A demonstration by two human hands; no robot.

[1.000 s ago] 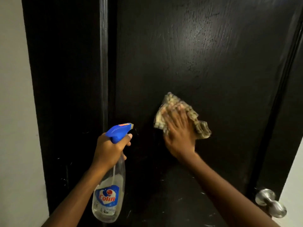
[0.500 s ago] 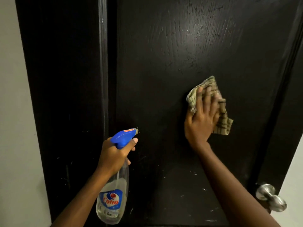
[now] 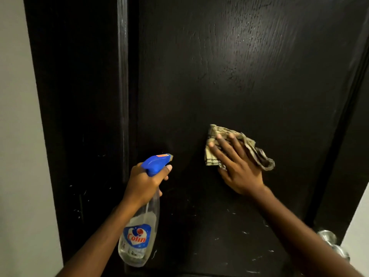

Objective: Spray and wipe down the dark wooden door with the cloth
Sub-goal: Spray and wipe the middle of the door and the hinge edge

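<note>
Both forearms run off the bottom edge; the door knob (image 3: 327,238) at lower right is blurred and partly behind the right arm. Low centre-left, the left hand (image 3: 143,184) grips the spray bottle (image 3: 139,236) by its neck. Right of centre, the right hand (image 3: 237,166), fingers straight and spread, presses the checked cloth (image 3: 261,158) flat against the dark door (image 3: 229,66). A pale wall (image 3: 16,136) fills the far left.

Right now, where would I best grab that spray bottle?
Probably the narrow neck just under the blue trigger head, coming from behind the nozzle, as the left hand does: the spray bottle widens below and its nozzle faces the door.
</note>
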